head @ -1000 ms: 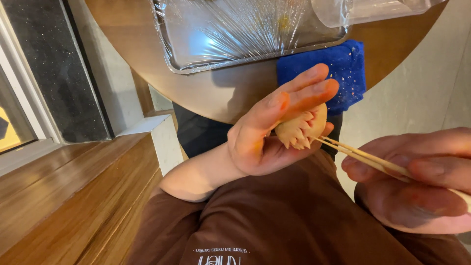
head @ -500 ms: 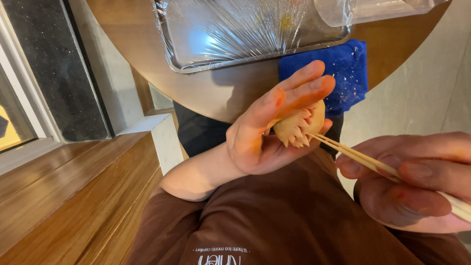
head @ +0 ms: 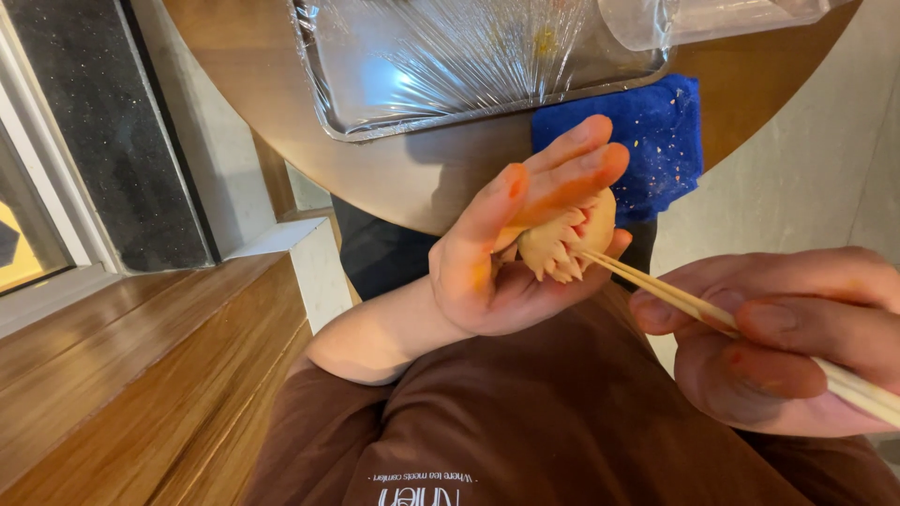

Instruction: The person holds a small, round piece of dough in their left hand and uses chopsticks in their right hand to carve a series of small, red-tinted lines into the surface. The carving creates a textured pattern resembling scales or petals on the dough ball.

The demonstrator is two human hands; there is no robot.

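My left hand (head: 511, 248) is cupped palm-up above my lap and holds a small ball of pale orange dough (head: 562, 245) cut into pointed petals. Its fingers curl over the top of the dough. My right hand (head: 787, 337), low at the right, grips a pair of thin wooden chopsticks (head: 712, 309). Their tips touch the petalled side of the dough. Orange stains show on the fingers of both hands.
A round wooden table (head: 422, 173) lies ahead, carrying a metal tray (head: 450, 70) covered in cling film and a blue cloth (head: 656, 141) speckled with crumbs. A clear rolling pin (head: 712, 17) lies at the top right. A wooden floor and window frame run along the left.
The dough has turned slightly in my left hand, and the chopstick tips have shifted along its petals. My right hand has moved a little lower and to the right.
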